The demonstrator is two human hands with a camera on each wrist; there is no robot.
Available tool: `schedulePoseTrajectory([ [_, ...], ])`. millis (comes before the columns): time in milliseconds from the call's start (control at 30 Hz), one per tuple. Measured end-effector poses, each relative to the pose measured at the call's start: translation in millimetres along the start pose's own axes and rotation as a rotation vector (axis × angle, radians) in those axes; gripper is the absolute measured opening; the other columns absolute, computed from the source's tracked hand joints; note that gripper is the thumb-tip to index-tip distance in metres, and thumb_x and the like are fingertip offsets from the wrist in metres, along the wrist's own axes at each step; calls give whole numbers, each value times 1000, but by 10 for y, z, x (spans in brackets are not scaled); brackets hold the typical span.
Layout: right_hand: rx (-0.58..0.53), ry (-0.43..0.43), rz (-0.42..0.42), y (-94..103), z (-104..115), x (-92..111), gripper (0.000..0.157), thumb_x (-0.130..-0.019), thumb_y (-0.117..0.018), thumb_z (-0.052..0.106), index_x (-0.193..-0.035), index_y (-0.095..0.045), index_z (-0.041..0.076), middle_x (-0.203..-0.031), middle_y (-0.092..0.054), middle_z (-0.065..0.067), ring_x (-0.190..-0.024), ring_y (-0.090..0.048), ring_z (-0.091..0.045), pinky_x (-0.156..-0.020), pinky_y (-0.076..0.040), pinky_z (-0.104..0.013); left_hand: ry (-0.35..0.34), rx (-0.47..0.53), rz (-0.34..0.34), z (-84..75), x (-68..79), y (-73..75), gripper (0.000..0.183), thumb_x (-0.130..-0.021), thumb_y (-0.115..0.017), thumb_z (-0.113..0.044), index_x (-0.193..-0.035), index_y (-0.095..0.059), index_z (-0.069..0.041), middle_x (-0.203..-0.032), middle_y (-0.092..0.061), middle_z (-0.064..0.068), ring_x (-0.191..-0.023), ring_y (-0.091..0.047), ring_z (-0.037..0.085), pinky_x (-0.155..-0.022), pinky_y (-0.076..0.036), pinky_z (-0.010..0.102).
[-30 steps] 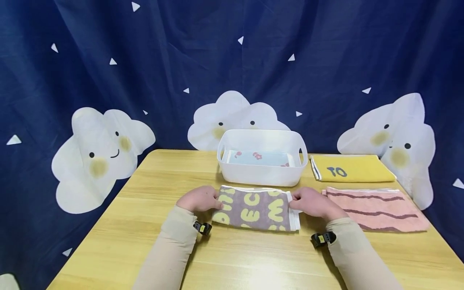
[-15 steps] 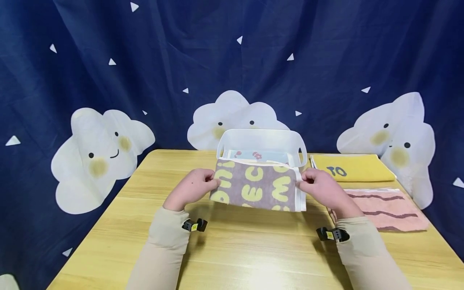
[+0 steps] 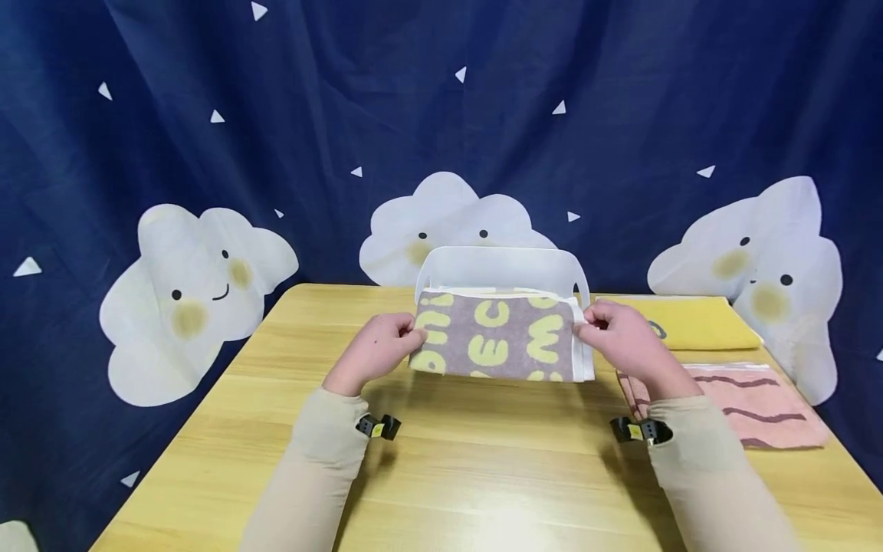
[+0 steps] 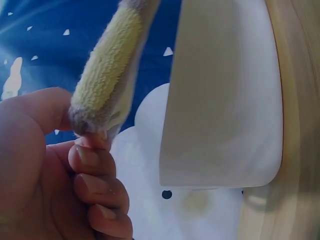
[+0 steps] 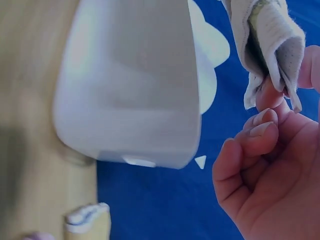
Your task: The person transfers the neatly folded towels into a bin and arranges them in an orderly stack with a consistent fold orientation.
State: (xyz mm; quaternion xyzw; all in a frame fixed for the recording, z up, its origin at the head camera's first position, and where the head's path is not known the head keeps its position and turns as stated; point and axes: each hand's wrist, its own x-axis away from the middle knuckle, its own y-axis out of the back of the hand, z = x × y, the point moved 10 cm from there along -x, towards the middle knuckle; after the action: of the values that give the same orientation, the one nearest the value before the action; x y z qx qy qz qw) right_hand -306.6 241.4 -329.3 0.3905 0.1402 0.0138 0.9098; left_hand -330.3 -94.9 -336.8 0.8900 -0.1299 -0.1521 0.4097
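A folded purple towel [image 3: 493,337] with yellow letters and white edging hangs raised between both hands, overlapping the front of the white basket [image 3: 500,264] in the head view. My left hand [image 3: 379,346] pinches its left end between thumb and fingers. At the opposite end, my right hand [image 3: 624,341] pinches the white-edged side. In the left wrist view the towel's folded end [image 4: 102,85] sits between thumb and forefinger. The right wrist view shows its open fold layers [image 5: 272,50] in the fingers, level with the basket's upper rim. The basket's inside is mostly hidden behind the towel.
To the right of the basket lies a folded yellow towel [image 3: 697,322]. In front of it is a pink towel [image 3: 766,406] with wavy dark stripes, partly covered by the right hand and wrist. The wooden table [image 3: 497,452] ends at a blue curtain [image 3: 331,92] with clouds.
Both hands have lifted the purple towel off the table and carried it up and forward to the basket. It now covers the blue flowered cloth seen inside earlier.
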Motion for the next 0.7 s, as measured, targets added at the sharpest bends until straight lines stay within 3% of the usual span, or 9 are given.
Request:
schedulePoseTrajectory([
  [133,53,24,3,124,49,-182,28,-95,-64,26,-74,-54,12,-78,-48,-5,-62,-47,-20,-56,-37,-32,-10,-13,-8,8,-195,28,34,-96,-59,-33,-68,-52,-16,-61,-47,-2,-56,-44,17,-54,-36,34],
  [400,186,34,50,238,42,-701,31,-91,-59,20,-65,-43,13,-66,-39,-1,-63,-41,-22,-61,-32,-36,-10,-116,10,-15,-700,161,37,-100,-57,-35,-70,-49,-15,-65,-48,1,-60,-47,20,-58,-38,35],
  [567,223,10,81,224,36,-954,33,-92,-58,24,-65,-43,13,-60,-36,0,-60,-39,-22,-59,-32,-36,50,-164,-21,96,-921,163,42,-102,-55,-37,-68,-48,-14,-66,-47,2,-61,-48,21,-59,-38,34],
  [700,244,-43,65,179,-98,-1079,32,-91,-57,25,-64,-45,13,-60,-38,1,-63,-42,-24,-59,-33,-36,114,-174,-31,202,-1073,92,42,-102,-53,-39,-68,-49,-14,-67,-51,2,-63,-50,21,-59,-39,34],
])
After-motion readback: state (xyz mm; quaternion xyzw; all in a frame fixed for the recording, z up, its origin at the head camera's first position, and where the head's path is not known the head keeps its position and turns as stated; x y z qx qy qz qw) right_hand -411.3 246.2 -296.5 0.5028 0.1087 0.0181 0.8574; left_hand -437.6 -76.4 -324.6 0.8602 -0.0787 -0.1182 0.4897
